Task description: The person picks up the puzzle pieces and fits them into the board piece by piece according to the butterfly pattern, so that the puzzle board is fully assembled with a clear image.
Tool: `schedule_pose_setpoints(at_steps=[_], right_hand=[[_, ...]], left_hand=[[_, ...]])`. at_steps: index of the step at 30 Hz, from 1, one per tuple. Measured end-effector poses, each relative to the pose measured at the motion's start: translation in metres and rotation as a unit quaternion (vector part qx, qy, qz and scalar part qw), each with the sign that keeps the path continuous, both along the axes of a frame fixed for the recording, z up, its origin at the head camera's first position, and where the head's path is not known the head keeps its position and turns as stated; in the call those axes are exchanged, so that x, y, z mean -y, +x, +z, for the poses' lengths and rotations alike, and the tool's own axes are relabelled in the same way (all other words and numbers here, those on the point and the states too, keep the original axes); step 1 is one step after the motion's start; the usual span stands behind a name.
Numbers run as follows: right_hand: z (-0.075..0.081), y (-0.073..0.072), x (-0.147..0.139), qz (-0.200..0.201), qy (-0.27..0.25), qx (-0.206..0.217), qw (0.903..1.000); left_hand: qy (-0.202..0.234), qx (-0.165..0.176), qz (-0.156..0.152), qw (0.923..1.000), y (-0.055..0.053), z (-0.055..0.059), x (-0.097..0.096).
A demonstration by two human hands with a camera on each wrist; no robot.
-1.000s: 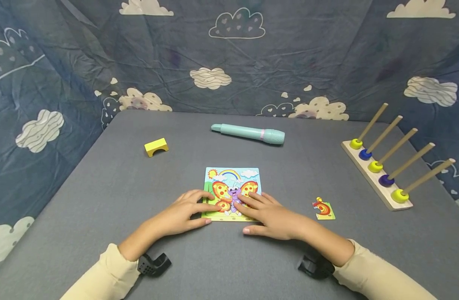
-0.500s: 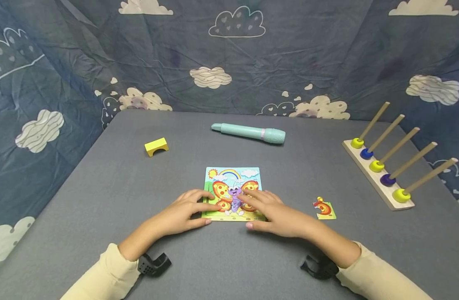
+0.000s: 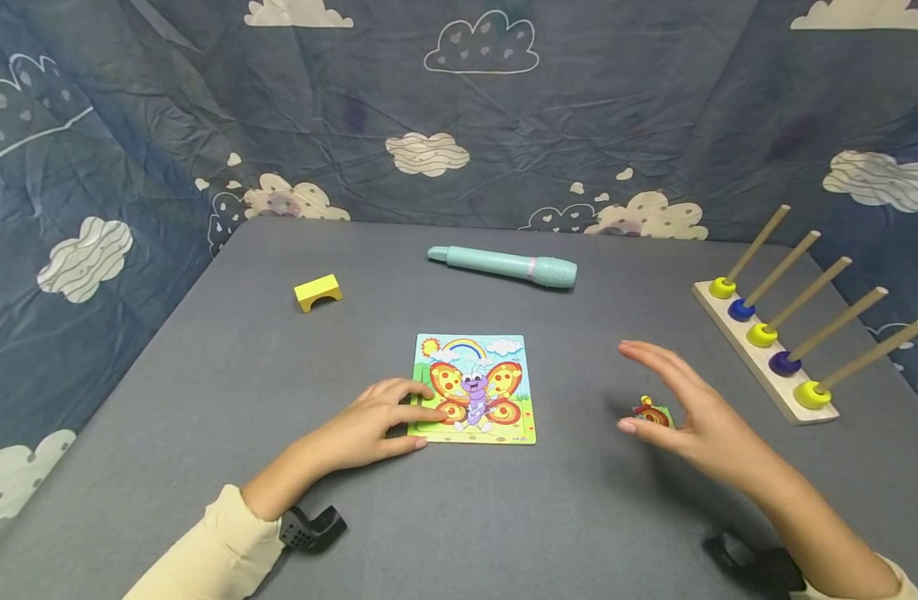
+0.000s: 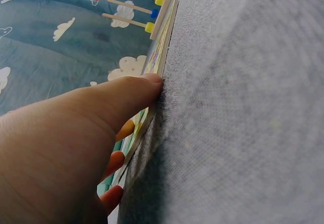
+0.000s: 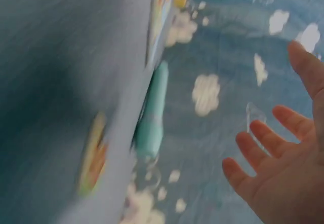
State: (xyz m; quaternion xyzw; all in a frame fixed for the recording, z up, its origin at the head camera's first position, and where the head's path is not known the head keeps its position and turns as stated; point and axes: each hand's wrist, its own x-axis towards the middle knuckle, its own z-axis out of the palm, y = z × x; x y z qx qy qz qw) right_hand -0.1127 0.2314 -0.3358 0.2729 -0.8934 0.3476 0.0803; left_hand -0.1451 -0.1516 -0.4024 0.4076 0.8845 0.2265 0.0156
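A butterfly jigsaw puzzle [image 3: 496, 425] lies flat in the middle of the grey table. My left hand [image 3: 372, 425] rests on its left side, fingers spread over the picture. In the left wrist view the thumb [image 4: 136, 89] touches the near edge of the board. Off to the right, a loose puzzle piece [image 3: 657, 412] with a red and orange swirl lies on the table, partly hidden behind my right hand [image 3: 709, 425]. That hand hovers over the piece with thumb and fingers apart, holding nothing. The right wrist view, blurred, shows the piece [image 5: 93, 158] apart from the fingers.
A yellow arch block [image 3: 318, 292] lies at the back left. Behind the puzzle is a teal toy microphone [image 3: 504, 265]. At the right stands a wooden peg rack [image 3: 759, 358] with tilted-looking pegs and coloured beads. A cloud-patterned cloth [image 3: 316, 108] hangs around the table.
My right hand has lifted off the puzzle and moved right, over the loose piece, its fingers spreading wider. My left hand has stayed on the board's left side.
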Motion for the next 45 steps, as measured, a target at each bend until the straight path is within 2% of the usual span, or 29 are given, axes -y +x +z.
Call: schedule_pose_setpoints(at_steps=[6, 9, 12, 16, 21, 29, 36, 41, 45], right_hand=[[-0.018, 0.008, -0.031, -0.028, -0.009, -0.023, 0.9993], [-0.029, 0.009, -0.042, -0.035, -0.002, -0.009, 0.9993], [-0.039, 0.010, -0.050, -0.041, 0.003, 0.021, 0.9989], [-0.052, 0.006, -0.057, -0.034, 0.008, 0.039, 0.9986], [-0.064, 0.001, -0.064, -0.015, 0.027, 0.015, 0.9994], [-0.065, 0.001, -0.064, -0.038, 0.083, -0.024, 0.9955], [-0.059, 0.005, -0.057, -0.067, 0.129, -0.021, 0.9891], [-0.057, 0.004, -0.050, -0.078, 0.104, -0.045, 0.9904], [-0.046, 0.005, -0.040, -0.080, 0.071, -0.063, 0.9923]], left_hand=[[0.009, -0.002, -0.002, 1.0000, 0.000, 0.000, 0.000], [0.013, -0.005, -0.004, 0.9999, 0.000, 0.000, 0.000], [0.015, -0.003, -0.005, 0.9999, 0.000, 0.000, 0.000], [0.012, 0.002, -0.004, 0.9999, 0.000, 0.001, 0.000], [0.011, 0.003, -0.004, 0.9999, 0.000, 0.001, 0.000], [0.012, 0.001, -0.004, 0.9999, -0.001, -0.001, 0.000], [0.013, 0.003, -0.002, 0.9999, 0.000, 0.000, 0.000], [0.009, 0.009, -0.001, 0.9999, -0.001, 0.000, 0.000], [0.009, 0.012, 0.000, 0.9999, -0.001, 0.000, 0.000]])
